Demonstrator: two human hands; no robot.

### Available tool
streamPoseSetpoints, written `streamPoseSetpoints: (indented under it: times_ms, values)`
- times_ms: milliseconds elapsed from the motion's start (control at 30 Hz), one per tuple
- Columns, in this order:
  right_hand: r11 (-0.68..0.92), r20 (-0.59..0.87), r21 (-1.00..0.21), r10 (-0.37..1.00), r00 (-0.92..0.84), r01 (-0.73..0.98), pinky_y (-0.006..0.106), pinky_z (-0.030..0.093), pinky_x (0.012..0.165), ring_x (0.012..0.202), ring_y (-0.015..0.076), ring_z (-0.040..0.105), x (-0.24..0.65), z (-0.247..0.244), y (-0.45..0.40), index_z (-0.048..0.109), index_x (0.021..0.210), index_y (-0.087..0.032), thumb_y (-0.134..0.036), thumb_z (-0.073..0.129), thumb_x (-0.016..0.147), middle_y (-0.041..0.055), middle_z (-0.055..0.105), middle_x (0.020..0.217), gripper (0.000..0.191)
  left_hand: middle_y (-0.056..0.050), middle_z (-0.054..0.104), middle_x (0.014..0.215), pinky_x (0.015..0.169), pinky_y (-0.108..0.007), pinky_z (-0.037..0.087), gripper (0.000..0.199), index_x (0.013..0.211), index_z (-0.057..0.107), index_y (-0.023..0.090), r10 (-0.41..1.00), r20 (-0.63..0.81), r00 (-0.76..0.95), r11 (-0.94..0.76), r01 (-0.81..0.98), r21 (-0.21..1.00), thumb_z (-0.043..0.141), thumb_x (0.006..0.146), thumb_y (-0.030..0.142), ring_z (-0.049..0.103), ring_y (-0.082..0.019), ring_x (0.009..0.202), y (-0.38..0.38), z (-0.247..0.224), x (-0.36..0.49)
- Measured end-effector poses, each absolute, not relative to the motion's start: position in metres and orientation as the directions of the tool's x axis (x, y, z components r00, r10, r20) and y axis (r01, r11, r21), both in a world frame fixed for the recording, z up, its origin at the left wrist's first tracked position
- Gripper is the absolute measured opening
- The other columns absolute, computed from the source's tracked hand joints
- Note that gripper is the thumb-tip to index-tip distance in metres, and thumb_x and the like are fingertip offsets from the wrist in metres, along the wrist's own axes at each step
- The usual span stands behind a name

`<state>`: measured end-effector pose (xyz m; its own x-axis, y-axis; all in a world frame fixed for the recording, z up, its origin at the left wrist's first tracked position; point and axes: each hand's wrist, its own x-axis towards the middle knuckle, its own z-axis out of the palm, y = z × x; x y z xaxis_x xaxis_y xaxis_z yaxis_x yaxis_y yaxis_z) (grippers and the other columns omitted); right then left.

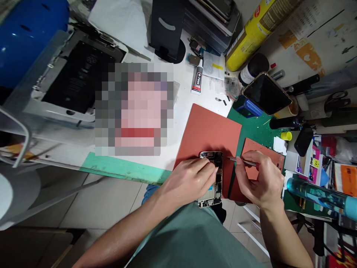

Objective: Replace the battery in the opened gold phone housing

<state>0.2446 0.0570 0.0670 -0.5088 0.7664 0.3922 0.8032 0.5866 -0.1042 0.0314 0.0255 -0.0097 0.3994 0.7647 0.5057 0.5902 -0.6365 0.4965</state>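
An opened phone (219, 186) lies at the front edge of a reddish-brown mat (208, 128), its inner parts showing. My left hand (195, 176) rests over the phone's left and upper part, fingers bent together; what they hold, if anything, is hidden. To the right of the phone, my right hand (259, 178) pinches a thin metal tool (247, 162) between thumb and fingers. The tool's tip points left, near the phone's upper right edge. Whether the tip touches the phone cannot be made out.
Left of the mat are a blurred-out patch and an opened tablet-like device (79, 74). Behind stand a glue tube (197, 79), a black stand (167, 29) and a yellow can (251, 35). A propped phone (267, 93) and a blue-green bottle (320, 195) are at the right.
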Motion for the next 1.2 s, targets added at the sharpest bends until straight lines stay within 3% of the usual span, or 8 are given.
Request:
streamPoseSetpoints:
  times_ms: [400, 533, 700, 933, 1200]
  values:
    - [0.61, 0.41, -0.157, 0.756, -0.511, 0.777, 0.028, 0.051, 0.058, 0.063, 0.015, 0.064, 0.2398, 0.0642, 0.0593, 0.061, 0.113, -0.022, -0.009, 0.071, 0.094, -0.001, 0.068, 0.08, 0.025, 0.0, 0.065, 0.076, 0.064, -0.035, 0.051, 0.028, 0.082, 0.065, 0.017, 0.75, 0.508, 0.423, -0.652, 0.6, 0.463, 0.053, 0.105, 0.008, 0.066, -0.017, 0.074, 0.0258, -0.0089, 0.0311]
    - [0.597, 0.478, -0.064, 0.722, -0.5, 0.8, 0.028, 0.05, 0.055, 0.056, 0.0129, 0.062, 0.2386, 0.0619, 0.0603, 0.062, 0.109, -0.022, -0.011, 0.077, 0.094, -0.0039, 0.068, 0.075, 0.025, 0.0, 0.064, 0.075, 0.064, -0.035, 0.05, 0.026, 0.082, 0.064, 0.017, 0.77, 0.5, 0.397, -0.632, 0.581, 0.512, 0.054, 0.105, 0.009, 0.065, -0.017, 0.073, 0.0257, -0.01, 0.0314]
    - [0.582, 0.471, -0.077, 0.737, -0.485, 0.809, 0.028, 0.05, 0.054, 0.057, 0.0133, 0.064, 0.2389, 0.0608, 0.0592, 0.061, 0.106, -0.024, -0.011, 0.076, 0.094, -0.0044, 0.07, 0.075, 0.023, 0.001, 0.062, 0.075, 0.064, -0.036, 0.049, 0.025, 0.082, 0.063, 0.017, 0.756, 0.518, 0.401, -0.646, 0.585, 0.49, 0.055, 0.104, 0.009, 0.064, -0.017, 0.072, 0.026, -0.0104, 0.0317]
    - [0.604, 0.459, -0.058, 0.723, -0.516, 0.795, 0.025, 0.047, 0.055, 0.054, 0.01, 0.055, 0.2405, 0.0612, 0.0585, 0.059, 0.102, -0.023, -0.01, 0.075, 0.096, -0.0071, 0.063, 0.07, 0.022, 0.001, 0.064, 0.077, 0.064, -0.036, 0.049, 0.026, 0.083, 0.065, 0.017, 0.748, 0.509, 0.426, -0.656, 0.589, 0.473, 0.053, 0.105, 0.008, 0.066, -0.017, 0.075, 0.0256, -0.0106, 0.031]
    - [0.579, 0.448, -0.069, 0.746, -0.494, 0.812, 0.026, 0.05, 0.059, 0.058, 0.0108, 0.059, 0.238, 0.06, 0.058, 0.06, 0.103, -0.024, -0.013, 0.075, 0.098, -0.0054, 0.067, 0.073, 0.019, 0.001, 0.063, 0.075, 0.065, -0.035, 0.052, 0.028, 0.081, 0.064, 0.018, 0.741, 0.507, 0.441, -0.661, 0.614, 0.433, 0.053, 0.105, 0.008, 0.066, -0.017, 0.076, 0.0245, -0.0122, 0.0311]
